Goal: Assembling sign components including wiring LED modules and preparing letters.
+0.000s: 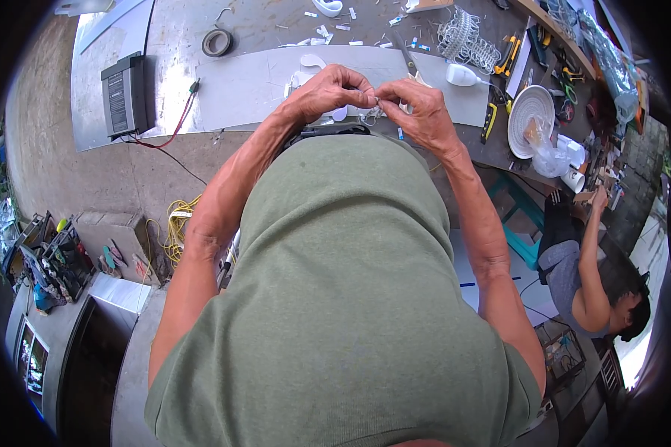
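My left hand (pixel 332 91) and my right hand (pixel 419 108) meet over the near edge of the worktable, fingertips pinched together. What they pinch is too small to make out. Just beneath the fingers hangs a small tangle of thin pale wire (pixel 370 116). White curved cut-out pieces (pixel 312 61) lie beside my left hand, on a long pale sheet (pixel 238 89). A white bottle with a thin nozzle (pixel 462 75) lies on its side to the right of my right hand.
A black box-shaped device (pixel 124 97) with red and black leads stands at left. Behind are a roll of dark tape (pixel 217 43) and a heap of white strands (pixel 466 41). At right lie yellow cutters (pixel 489 121) and a round woven plate (pixel 530 112). Another person (pixel 585 276) works at far right.
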A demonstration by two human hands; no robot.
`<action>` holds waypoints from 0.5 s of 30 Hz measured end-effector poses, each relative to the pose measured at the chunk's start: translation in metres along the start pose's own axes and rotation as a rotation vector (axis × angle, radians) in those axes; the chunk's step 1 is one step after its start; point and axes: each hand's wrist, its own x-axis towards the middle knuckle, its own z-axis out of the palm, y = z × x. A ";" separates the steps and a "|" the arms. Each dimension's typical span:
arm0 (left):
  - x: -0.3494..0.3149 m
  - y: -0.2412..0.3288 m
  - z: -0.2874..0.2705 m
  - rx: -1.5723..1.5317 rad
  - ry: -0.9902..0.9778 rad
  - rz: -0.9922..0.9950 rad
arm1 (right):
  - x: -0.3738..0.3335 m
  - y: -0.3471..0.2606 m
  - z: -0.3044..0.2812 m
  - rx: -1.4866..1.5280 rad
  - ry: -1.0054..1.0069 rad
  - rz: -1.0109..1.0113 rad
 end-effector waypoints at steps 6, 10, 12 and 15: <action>0.002 -0.006 -0.001 -0.050 -0.019 -0.040 | -0.002 0.006 0.005 -0.062 0.064 -0.168; 0.005 -0.006 -0.002 -0.045 -0.031 -0.055 | -0.004 0.010 0.006 -0.098 0.069 -0.209; 0.004 -0.007 -0.002 -0.048 -0.033 -0.056 | -0.005 0.011 0.007 -0.111 0.070 -0.227; 0.005 -0.011 -0.003 -0.056 -0.037 -0.059 | -0.007 0.010 0.007 -0.132 0.045 -0.234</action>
